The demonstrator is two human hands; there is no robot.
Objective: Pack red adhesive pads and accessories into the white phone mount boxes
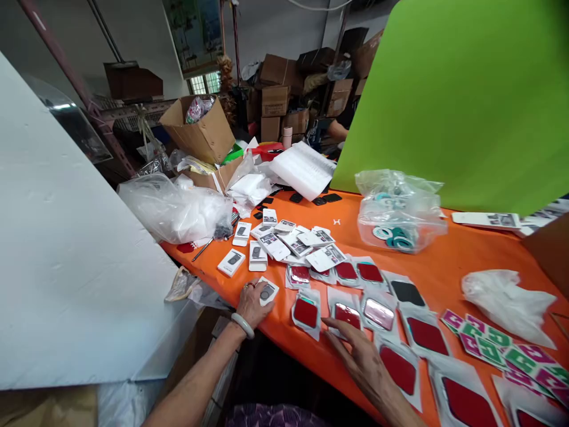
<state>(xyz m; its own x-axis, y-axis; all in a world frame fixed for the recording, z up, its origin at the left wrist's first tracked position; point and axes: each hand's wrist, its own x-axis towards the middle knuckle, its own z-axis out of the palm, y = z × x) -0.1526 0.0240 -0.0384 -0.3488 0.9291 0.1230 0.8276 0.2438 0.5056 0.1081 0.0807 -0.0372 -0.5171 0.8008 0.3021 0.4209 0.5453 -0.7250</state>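
My left hand point(251, 303), with a pale bangle at the wrist, has its fingers closed on a small white box point(268, 292) printed with a dark device, near the table's front edge. My right hand point(355, 350) is open, its fingers stretched out beside a white sleeve holding a shiny red pad point(347, 316). Between the two hands lies another sleeve with a red pad point(306, 311). Beyond them are a pile of flat white cartons point(293, 242) and several formed white boxes, one of them lying to the left point(231, 261).
A clear bag of teal and white rings point(400, 219) stands by a green panel point(462, 95). Pink and green stickers point(502, 347) lie at right. At the back left are a plastic bag point(178, 207) and an open cardboard box point(202, 131). A white board point(75, 255) borders the left side.
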